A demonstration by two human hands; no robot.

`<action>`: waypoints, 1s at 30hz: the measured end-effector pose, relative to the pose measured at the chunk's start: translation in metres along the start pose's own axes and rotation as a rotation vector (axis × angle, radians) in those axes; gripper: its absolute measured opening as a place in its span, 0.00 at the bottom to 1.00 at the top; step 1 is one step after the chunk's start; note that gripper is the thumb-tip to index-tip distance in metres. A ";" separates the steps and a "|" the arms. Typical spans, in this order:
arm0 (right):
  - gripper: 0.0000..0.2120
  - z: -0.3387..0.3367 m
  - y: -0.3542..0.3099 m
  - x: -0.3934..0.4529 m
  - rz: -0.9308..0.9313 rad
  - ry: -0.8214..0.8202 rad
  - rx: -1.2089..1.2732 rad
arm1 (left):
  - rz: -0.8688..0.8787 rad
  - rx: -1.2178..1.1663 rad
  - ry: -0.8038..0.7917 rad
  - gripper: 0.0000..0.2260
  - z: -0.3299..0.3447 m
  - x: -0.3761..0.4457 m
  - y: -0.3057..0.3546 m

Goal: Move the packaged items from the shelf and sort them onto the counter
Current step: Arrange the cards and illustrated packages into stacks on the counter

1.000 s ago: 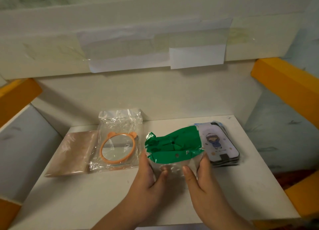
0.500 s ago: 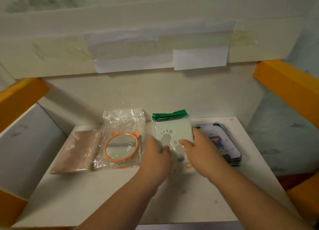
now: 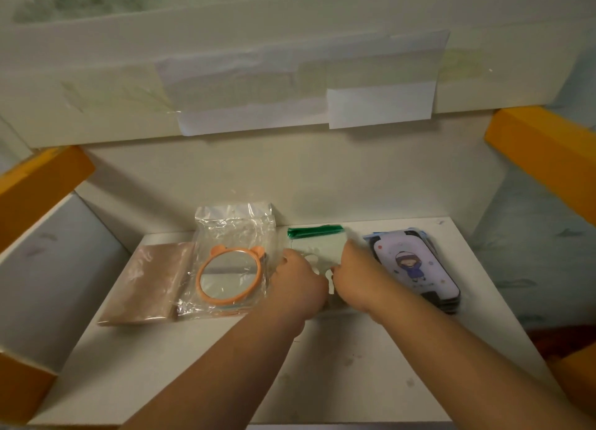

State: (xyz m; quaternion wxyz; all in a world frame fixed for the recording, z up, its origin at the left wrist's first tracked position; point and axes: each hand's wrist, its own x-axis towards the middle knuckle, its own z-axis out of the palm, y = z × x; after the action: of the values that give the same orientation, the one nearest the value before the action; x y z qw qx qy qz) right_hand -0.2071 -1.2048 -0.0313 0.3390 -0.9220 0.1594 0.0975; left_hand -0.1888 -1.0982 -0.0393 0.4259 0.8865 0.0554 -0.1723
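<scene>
Green-topped packet (image 3: pixel 317 241) flat under left hand (image 3: pixel 298 281), right hand (image 3: pixel 356 276)

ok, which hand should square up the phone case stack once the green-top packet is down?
Right. The right hand is beside the phone case stack, at the green-top packet's right edge. The left hand sits by the bagged mirror and would have to cross over.

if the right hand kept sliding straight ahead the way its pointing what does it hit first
Probably the green folded top of the pale packet that the right hand rests on, then the back wall; depth is unclear.
</scene>
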 end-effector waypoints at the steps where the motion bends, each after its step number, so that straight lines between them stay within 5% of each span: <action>1: 0.14 0.000 0.001 0.000 -0.016 -0.014 -0.034 | 0.044 0.074 0.013 0.28 0.000 -0.002 0.001; 5: 0.09 -0.012 0.005 -0.013 -0.091 -0.029 -0.036 | 0.170 0.324 0.071 0.28 0.005 -0.006 0.004; 9: 0.16 -0.039 0.023 -0.029 -0.232 0.183 0.037 | 0.464 0.289 0.149 0.23 0.014 -0.014 0.012; 14: 0.21 -0.067 0.069 -0.036 -0.069 0.430 0.062 | 0.589 -0.037 -0.180 0.19 0.050 -0.034 0.042; 18: 0.29 -0.065 0.095 -0.030 0.127 0.262 -0.019 | 0.378 -0.083 -0.316 0.32 0.089 -0.017 0.037; 26: 0.12 -0.071 0.111 -0.026 0.083 0.187 0.239 | 0.168 -0.362 -0.368 0.14 0.104 -0.010 0.056; 30: 0.07 -0.068 0.120 -0.028 0.051 0.168 0.440 | -0.055 -0.614 -0.339 0.37 0.105 -0.012 0.062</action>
State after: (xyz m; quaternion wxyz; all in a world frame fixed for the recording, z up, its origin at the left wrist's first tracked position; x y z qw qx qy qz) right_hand -0.2718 -1.3293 -0.0438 0.5147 -0.8265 0.2279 -0.0081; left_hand -0.2118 -1.2177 -0.0503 0.6708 0.6741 0.0570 -0.3039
